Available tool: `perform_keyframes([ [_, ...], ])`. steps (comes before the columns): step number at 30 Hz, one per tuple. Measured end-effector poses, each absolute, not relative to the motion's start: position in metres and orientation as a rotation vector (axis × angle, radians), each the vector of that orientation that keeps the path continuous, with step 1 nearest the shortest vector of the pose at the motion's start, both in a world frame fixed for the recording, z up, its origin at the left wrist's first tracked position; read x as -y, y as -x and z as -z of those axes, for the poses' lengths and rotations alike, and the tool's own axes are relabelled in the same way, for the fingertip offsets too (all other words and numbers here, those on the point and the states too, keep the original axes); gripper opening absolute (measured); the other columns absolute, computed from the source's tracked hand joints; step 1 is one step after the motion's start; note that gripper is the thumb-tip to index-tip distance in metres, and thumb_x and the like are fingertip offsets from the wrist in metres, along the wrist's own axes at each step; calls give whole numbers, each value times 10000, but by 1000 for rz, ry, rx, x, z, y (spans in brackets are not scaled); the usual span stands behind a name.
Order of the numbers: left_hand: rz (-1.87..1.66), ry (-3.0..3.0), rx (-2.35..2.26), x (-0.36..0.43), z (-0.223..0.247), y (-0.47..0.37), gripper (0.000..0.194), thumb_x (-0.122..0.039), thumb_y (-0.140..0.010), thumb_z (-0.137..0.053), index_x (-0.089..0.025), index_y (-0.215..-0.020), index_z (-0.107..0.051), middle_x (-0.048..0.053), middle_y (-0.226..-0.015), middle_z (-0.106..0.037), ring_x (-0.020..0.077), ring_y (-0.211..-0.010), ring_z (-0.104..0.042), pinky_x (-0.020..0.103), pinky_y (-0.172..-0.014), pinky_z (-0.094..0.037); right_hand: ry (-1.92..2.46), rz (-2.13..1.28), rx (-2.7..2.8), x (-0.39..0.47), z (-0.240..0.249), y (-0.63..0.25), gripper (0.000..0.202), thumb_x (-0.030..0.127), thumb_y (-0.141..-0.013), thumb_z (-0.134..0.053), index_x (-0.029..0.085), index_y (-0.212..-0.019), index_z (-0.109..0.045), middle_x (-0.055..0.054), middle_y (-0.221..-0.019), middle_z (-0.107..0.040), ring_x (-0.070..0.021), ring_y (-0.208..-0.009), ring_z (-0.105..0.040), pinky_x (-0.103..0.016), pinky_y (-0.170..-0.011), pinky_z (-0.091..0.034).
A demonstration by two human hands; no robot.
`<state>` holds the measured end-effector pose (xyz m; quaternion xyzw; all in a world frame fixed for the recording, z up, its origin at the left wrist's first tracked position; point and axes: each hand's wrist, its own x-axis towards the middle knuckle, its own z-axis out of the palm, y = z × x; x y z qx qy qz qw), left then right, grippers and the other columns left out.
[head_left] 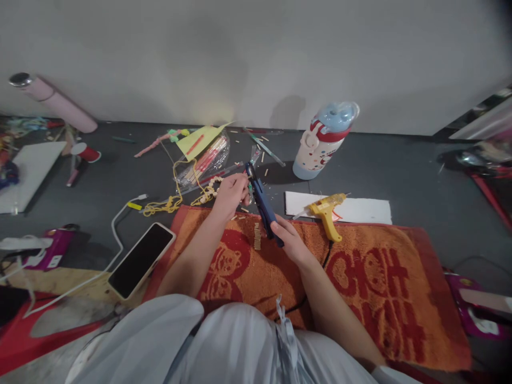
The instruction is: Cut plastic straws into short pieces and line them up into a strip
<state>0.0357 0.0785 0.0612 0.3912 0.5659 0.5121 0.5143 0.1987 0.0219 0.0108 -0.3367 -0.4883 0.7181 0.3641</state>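
My right hand (288, 238) is wrapped around the lower end of a dark blue long-handled hand tool (262, 202) with a metal head, like a cutter. It slants up and left above the front edge of an orange towel (288, 272). My left hand (235, 193) is closed in a pinch beside the tool's head; whatever lies in its fingers is too small to make out. Below the hands, a row of short wooden stick pieces (257, 236) lies on the towel. More small pieces are scattered on the dark table around the tool.
A glue gun (327, 212) rests on a white strip (368, 209), with a cartoon bottle (324, 141) behind it. Left are a phone (142, 260), white cable (114, 226), yellow cord (163, 206) and bagged sticks (208, 160). A pink flask (60, 104) leans against the wall.
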Motion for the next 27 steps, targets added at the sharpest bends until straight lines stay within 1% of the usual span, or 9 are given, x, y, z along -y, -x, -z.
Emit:
perform_keyframes([
  [2,-1227,-946,-1364,-78,-61,-36,254,-204,-768,-456,-192,-533,-360,-104,-373,-298,39,-285,-354,165,-337,-322,874,-1843,1262,-22,-11,-199,426,583,-784,-548,182,-919,-598,5,-700,-482,-140,-647,-415,-284,-610,-303],
  [4,-1219,-960,-1366,-78,-60,-35,259,-214,-773,-464,-192,-536,-360,-105,-372,-300,39,-286,-359,163,-339,-320,869,-1844,1264,-22,-12,-199,417,573,-791,-547,183,-926,-599,6,-700,-484,-139,-646,-416,-284,-611,-305],
  [8,-1199,-966,-1371,-78,-60,-35,261,-212,-777,-464,-192,-539,-360,-106,-376,-295,34,-285,-350,161,-337,-322,854,-1843,1276,-22,-14,-199,391,575,-786,-554,189,-838,-587,3,-698,-486,-141,-656,-425,-287,-623,-312],
  [12,-1195,-960,-1384,-78,-62,-35,264,-195,-782,-445,-193,-535,-354,-103,-380,-292,33,-289,-351,160,-335,-327,879,-1852,1245,-22,-16,-198,391,586,-775,-559,199,-822,-575,7,-688,-478,-141,-649,-418,-288,-618,-312],
  [16,-1197,-956,-1377,-78,-62,-36,267,-192,-780,-443,-194,-532,-345,-103,-382,-287,30,-291,-343,159,-333,-323,865,-1854,1258,-22,-16,-198,410,610,-771,-547,200,-765,-551,7,-673,-474,-142,-644,-419,-287,-611,-309],
  [20,-1200,-954,-1383,-78,-62,-36,253,-174,-768,-437,-192,-532,-348,-105,-378,-286,30,-289,-346,158,-333,-316,892,-1852,1240,-22,-15,-199,413,594,-765,-569,191,-849,-593,7,-690,-489,-136,-641,-418,-281,-609,-309],
  [27,-1207,-963,-1395,-78,-62,-36,264,-157,-773,-430,-191,-527,-340,-106,-373,-287,28,-284,-347,155,-333,-314,942,-1819,1240,-21,-12,-198,513,629,-751,-569,184,-1001,-621,-10,-745,-537,-136,-651,-427,-272,-591,-318],
])
